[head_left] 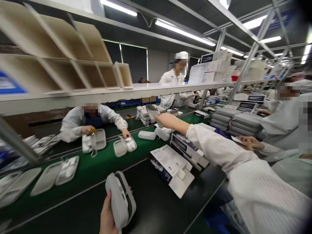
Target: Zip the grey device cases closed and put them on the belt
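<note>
My left hand grips a light grey zip case at the lower middle, held upright with its two halves slightly apart. What lies inside that case is mostly hidden. My right arm stretches far forward over the belt, and my right hand is closed around a grey case beside a pile of similar cases. The fingers of that hand are partly hidden. Below my right forearm lies a white and dark blue printed carton with its end flaps open.
Closed grey cases and open ones lie on the green belt. A co-worker's hands work on cases across the belt. An overhead shelf carries bins and boxes. Case stacks stand at right, near another person's hands.
</note>
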Available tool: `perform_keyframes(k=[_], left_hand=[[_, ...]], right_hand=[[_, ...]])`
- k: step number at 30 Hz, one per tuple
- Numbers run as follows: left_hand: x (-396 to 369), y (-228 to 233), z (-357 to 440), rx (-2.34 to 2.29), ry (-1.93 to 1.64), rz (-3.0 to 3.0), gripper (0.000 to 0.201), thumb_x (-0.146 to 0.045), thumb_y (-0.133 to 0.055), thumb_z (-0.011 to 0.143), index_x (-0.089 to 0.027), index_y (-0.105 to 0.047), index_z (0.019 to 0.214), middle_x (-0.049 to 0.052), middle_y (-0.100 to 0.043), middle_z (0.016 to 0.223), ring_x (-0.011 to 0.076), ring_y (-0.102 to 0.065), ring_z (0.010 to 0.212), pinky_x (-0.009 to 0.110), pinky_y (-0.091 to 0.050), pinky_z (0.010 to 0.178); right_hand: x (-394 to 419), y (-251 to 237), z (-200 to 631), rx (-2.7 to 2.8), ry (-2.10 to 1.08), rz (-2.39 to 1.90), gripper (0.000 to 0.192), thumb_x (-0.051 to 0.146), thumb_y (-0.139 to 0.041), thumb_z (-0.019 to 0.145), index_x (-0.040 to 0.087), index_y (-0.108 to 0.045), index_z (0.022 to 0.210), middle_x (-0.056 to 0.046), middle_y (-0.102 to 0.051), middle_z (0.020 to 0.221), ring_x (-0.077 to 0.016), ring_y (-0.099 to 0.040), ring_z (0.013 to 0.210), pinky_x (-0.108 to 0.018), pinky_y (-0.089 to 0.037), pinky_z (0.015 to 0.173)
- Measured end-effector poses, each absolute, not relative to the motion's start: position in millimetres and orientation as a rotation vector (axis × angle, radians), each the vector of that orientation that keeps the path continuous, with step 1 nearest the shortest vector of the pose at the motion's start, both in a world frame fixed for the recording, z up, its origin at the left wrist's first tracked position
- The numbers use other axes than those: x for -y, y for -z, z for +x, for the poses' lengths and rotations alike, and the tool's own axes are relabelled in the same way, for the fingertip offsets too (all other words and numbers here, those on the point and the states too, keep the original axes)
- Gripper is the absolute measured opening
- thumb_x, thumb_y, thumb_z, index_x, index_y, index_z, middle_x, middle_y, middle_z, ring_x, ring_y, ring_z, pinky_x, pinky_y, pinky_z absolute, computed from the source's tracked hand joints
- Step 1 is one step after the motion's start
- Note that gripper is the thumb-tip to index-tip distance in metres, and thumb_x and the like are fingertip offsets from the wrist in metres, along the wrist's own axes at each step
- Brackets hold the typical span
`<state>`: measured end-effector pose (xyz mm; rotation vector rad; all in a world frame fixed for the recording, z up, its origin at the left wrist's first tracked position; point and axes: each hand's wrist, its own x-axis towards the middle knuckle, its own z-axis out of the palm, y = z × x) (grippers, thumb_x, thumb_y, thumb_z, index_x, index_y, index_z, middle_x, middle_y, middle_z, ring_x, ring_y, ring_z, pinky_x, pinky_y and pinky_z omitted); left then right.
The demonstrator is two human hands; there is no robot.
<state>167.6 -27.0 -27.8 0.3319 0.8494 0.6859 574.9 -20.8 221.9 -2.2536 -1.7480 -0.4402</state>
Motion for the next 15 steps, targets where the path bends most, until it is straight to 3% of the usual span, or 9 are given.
perform_keyframes(k=[3, 6, 11, 15], left_hand=[[64.0, 6.8, 131.0, -0.776, -0.743, 0.291, 0.074, -0.057, -0.061, 0.083, -0.013, -0.055, 0.142, 0.018, -0.074, 0.115, 0.0393, -0.064, 0.120, 0.053, -0.053, 0.105], [75.9, -5.1, 109.0, -0.708, -0.830, 0.265, 0.071, -0.057, -0.056, 0.087, -0.010, -0.056, 0.140, 0.019, -0.074, 0.112, 0.0390, -0.067, 0.114, 0.056, -0.053, 0.103], [76.1, 3.9, 95.3, -0.738, -0.980, 0.285, 0.065, -0.061, -0.055, 0.087, -0.019, -0.058, 0.137, 0.012, -0.076, 0.111, 0.0365, -0.065, 0.119, 0.054, -0.056, 0.101], [67.9, 12.6, 91.1, -0.847, -1.083, 0.319, 0.057, -0.066, -0.057, 0.084, -0.030, -0.064, 0.128, 0.004, -0.076, 0.112, 0.0328, -0.055, 0.133, 0.047, -0.057, 0.102]], right_hand=[[39.6, -211.2, 483.4, 2.088, 0.298, -2.095, 0.029, -0.002, -0.066, 0.081, 0.010, -0.063, 0.108, -0.011, -0.073, 0.105, -0.0197, -0.068, 0.092, -0.026, -0.045, 0.085], [54.7, -180.1, 405.7, 2.282, 0.218, -1.958, 0.038, -0.007, -0.060, 0.080, 0.011, -0.063, 0.113, -0.012, -0.072, 0.108, -0.0201, -0.068, 0.088, -0.030, -0.046, 0.085], [73.3, -105.9, 320.5, 2.396, 0.129, -1.796, 0.026, -0.002, -0.059, 0.080, 0.018, -0.069, 0.094, -0.006, -0.073, 0.088, -0.0200, -0.065, 0.071, -0.033, -0.049, 0.075], [87.7, -51.0, 291.3, 2.345, 0.107, -1.622, 0.017, 0.010, -0.060, 0.084, 0.023, -0.070, 0.089, -0.004, -0.073, 0.086, -0.0223, -0.065, 0.076, -0.037, -0.050, 0.080]])
